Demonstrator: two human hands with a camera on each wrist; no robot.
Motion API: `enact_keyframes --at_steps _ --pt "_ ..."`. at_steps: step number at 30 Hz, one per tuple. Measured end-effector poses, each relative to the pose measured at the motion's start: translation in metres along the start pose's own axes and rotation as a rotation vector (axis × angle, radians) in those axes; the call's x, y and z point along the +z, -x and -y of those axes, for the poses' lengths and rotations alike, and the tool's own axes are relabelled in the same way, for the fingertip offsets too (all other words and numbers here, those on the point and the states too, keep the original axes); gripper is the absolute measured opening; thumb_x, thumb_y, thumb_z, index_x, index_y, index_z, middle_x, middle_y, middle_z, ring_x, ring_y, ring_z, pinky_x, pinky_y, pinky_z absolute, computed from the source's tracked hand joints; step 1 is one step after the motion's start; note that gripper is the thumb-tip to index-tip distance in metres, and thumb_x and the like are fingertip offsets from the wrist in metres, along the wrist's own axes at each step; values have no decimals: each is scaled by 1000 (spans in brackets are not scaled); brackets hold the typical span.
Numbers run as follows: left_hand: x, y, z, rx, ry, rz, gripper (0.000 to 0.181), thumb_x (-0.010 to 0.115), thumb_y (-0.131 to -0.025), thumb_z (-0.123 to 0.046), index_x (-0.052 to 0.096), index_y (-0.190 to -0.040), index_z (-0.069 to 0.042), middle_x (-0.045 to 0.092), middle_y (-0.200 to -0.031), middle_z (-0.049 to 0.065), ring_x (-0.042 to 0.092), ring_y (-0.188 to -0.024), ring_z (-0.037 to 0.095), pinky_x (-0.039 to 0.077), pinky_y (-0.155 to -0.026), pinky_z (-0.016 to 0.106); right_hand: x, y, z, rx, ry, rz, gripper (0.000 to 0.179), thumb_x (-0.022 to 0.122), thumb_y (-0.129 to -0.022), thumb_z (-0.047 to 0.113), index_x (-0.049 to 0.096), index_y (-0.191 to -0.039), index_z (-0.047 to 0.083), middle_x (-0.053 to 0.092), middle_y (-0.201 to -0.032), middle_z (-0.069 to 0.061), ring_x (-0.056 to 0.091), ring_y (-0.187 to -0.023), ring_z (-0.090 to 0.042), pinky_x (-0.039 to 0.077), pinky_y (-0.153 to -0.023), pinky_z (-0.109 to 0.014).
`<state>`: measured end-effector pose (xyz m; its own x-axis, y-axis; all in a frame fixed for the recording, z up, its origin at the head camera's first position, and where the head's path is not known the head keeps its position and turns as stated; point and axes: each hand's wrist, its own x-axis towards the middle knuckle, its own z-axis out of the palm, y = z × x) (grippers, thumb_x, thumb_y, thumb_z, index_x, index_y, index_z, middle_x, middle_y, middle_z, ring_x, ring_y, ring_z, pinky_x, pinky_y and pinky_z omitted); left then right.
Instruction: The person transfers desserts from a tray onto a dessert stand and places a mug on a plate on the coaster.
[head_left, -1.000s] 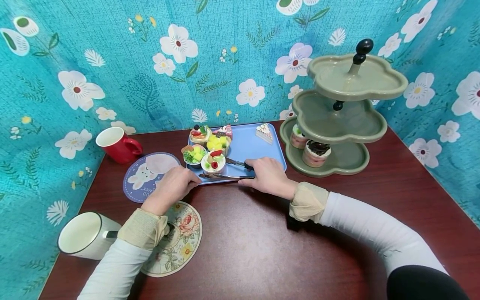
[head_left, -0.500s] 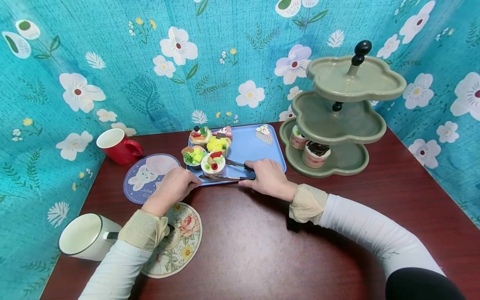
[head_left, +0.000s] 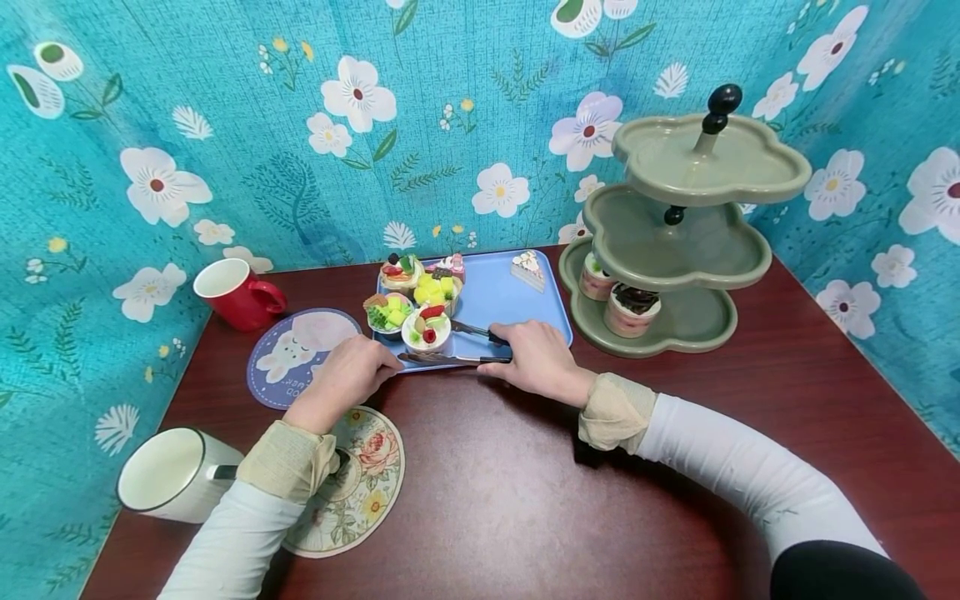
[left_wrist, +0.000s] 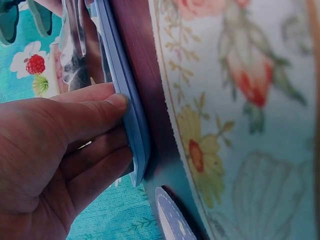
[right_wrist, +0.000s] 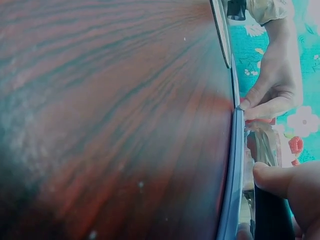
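Observation:
My left hand [head_left: 347, 377] pinches the front left rim of the blue tray [head_left: 495, 287]; the left wrist view shows the thumb [left_wrist: 107, 107] on that rim. My right hand [head_left: 536, 357] holds metal tongs [head_left: 442, 358] by their black handles [right_wrist: 270, 210], low over the tray's front. The tongs' arms are spread, one in front of a white cupcake with red fruit [head_left: 426, 327] and one at its right side. Whether they touch it, I cannot tell. Several other fruit-topped cupcakes [head_left: 435, 290] crowd the tray's left half. A cake slice [head_left: 528, 268] sits at the back right.
A green three-tier stand [head_left: 697, 329] rises right of the tray, two cupcakes [head_left: 632, 310] on its bottom tier. On the left are a red mug [head_left: 234, 293], a white mug [head_left: 172, 475], a purple rabbit mat [head_left: 288, 354] and a round floral mat [head_left: 375, 492].

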<state>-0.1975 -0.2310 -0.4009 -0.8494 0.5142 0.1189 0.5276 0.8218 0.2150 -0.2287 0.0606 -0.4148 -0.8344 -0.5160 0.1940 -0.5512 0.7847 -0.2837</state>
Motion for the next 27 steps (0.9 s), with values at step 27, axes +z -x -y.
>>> enact_keyframes --at_steps 27 --pt "0 0 0 31 -15 -16 16 75 -83 -3 78 -76 -17 75 -75 -2 64 -65 13 50 -60 32 -15 8 -6 2 15 6 42 75 -80 56 68 -100 19 52 -62 3 51 -60 -17 36 -47 -32"
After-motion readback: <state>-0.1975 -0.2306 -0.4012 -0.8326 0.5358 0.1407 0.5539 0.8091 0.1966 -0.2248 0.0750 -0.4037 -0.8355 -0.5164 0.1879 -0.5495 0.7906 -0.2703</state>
